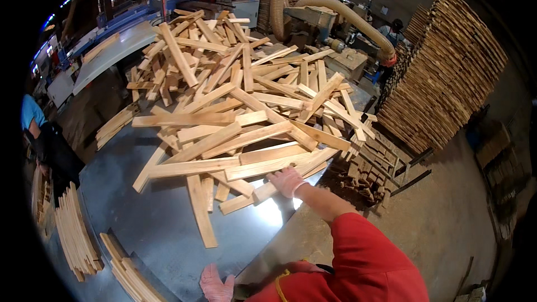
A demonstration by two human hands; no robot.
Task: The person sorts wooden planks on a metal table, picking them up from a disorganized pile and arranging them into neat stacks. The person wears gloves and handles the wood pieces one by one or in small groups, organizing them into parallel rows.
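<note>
My right hand (286, 182), in a thin pinkish glove, reaches to the near right edge of a heap of pale wooden slats (246, 72). Its fingers are closed over a wooden slat (237, 204) that lies at a slant at the front of the heap. At the bottom of the view is my left hand (216, 286), also gloved, low by the table's near edge. Its thumb stands apart from the fingers and nothing shows in it. Between my hands, one long slat (201, 212) sticks out of the heap toward me.
The heap lies on a shiny metal table (120, 196). Bundled slats (77, 235) line its left edge, near another person (47, 134). A tall wood stack (442, 72) stands at right beside a metal rack (386, 159). A ribbed hose (352, 17) and machines are behind.
</note>
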